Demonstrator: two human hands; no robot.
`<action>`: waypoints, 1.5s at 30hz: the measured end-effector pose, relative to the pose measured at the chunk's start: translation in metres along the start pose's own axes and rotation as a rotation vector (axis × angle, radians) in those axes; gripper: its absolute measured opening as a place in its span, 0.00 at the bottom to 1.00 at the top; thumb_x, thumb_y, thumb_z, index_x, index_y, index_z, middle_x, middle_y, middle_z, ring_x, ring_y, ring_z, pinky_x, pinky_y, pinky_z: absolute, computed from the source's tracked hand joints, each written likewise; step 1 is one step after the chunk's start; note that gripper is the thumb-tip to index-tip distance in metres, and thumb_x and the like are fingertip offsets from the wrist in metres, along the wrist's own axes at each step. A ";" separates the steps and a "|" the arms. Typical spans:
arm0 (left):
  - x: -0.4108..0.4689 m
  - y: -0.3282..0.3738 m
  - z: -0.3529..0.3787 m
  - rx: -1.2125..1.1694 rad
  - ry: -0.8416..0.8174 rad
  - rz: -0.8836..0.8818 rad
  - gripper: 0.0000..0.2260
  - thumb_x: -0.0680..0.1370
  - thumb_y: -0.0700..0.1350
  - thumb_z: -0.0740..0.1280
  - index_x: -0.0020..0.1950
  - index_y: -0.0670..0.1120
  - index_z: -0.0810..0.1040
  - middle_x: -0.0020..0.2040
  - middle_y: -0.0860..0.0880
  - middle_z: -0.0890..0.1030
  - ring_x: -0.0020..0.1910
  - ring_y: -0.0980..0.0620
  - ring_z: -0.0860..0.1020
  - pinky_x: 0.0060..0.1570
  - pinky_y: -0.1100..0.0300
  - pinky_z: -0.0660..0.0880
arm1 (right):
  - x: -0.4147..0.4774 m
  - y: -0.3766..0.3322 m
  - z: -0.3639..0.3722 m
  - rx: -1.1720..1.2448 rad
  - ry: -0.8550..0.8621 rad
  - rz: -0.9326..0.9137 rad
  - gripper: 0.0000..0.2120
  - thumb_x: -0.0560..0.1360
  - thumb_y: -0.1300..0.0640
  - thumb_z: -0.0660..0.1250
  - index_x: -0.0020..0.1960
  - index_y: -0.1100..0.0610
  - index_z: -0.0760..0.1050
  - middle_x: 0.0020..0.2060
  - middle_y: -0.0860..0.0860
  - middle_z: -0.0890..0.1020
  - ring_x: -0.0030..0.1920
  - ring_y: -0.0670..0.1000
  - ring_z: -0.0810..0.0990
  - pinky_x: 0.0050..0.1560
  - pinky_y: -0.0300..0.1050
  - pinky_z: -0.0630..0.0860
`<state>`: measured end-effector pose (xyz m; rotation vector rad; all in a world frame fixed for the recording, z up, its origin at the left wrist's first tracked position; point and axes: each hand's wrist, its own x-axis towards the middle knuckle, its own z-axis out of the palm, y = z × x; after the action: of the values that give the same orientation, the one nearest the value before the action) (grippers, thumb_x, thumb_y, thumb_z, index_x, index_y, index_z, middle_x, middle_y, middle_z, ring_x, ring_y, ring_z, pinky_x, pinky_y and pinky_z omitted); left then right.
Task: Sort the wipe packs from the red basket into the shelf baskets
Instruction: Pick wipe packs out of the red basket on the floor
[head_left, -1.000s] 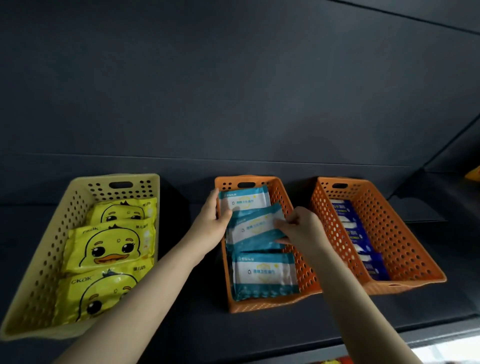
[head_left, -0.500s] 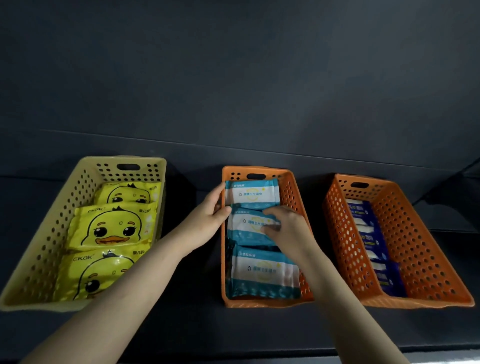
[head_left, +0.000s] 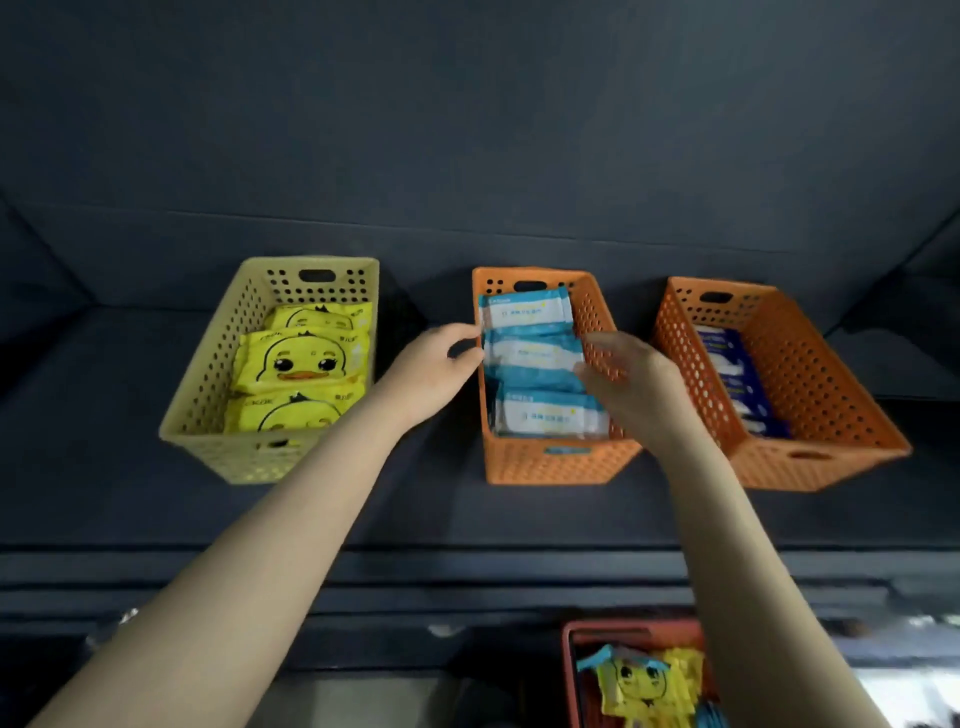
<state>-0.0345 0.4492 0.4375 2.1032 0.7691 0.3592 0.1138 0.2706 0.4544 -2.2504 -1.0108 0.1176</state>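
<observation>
Teal wipe packs | in middle orange basket | between left hand, right hand

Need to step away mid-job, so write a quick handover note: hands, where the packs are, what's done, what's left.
Left hand: curved against the left wall of the middle orange basket; grip unclear.
Right hand: blurred, fingers over the teal packs in that basket; grip unclear.
Done: three duck packs lie in the yellow basket, three teal packs in the middle one, blue packs in the right orange basket.
Left: the red basket below holds mixed packs, yellow and teal, to sort.
</observation>
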 end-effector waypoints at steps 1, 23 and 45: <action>-0.023 0.001 -0.002 -0.008 0.022 0.033 0.16 0.81 0.48 0.62 0.69 0.52 0.73 0.69 0.51 0.74 0.62 0.52 0.76 0.58 0.60 0.71 | -0.024 0.000 -0.006 0.027 0.051 0.006 0.20 0.76 0.54 0.70 0.66 0.56 0.75 0.62 0.53 0.79 0.62 0.52 0.77 0.59 0.38 0.69; -0.387 -0.070 0.191 0.212 -0.412 0.187 0.16 0.80 0.45 0.64 0.68 0.47 0.74 0.67 0.51 0.74 0.64 0.52 0.73 0.63 0.56 0.71 | -0.492 0.127 -0.025 -0.044 0.010 0.570 0.21 0.71 0.63 0.73 0.64 0.62 0.76 0.59 0.60 0.80 0.58 0.61 0.79 0.54 0.45 0.72; -0.192 -0.165 0.586 0.153 -0.258 -0.210 0.31 0.78 0.48 0.68 0.78 0.47 0.59 0.78 0.46 0.60 0.77 0.48 0.59 0.75 0.51 0.58 | -0.361 0.570 0.122 0.367 -0.433 1.034 0.19 0.80 0.53 0.63 0.70 0.57 0.70 0.62 0.57 0.76 0.54 0.53 0.76 0.47 0.42 0.72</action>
<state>0.0458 0.0365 -0.0430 2.1303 0.8739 -0.0857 0.1839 -0.1909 -0.0478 -2.1980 0.1018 1.1563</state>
